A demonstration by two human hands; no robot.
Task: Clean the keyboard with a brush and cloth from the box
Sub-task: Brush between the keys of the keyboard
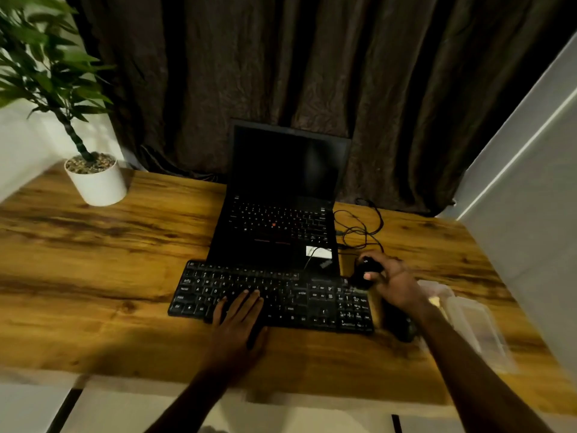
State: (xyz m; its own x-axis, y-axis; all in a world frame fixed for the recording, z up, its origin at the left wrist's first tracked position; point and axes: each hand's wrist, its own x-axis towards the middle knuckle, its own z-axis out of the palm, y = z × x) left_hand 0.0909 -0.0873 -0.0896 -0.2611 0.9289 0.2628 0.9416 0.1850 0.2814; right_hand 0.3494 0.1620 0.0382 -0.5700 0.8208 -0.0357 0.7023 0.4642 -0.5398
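The black keyboard lies mid-desk, key legends too blurred to read. The left hand rests flat and open on its keys. At three o'clock, the right hand grips a dark mouse; a clear box sits beyond.

Bare table left of keyboard; laptop behind, cables and box right.

Black full-size keyboard lies flat on the wooden desk, angled slightly; a clear plastic box sits off its right end.
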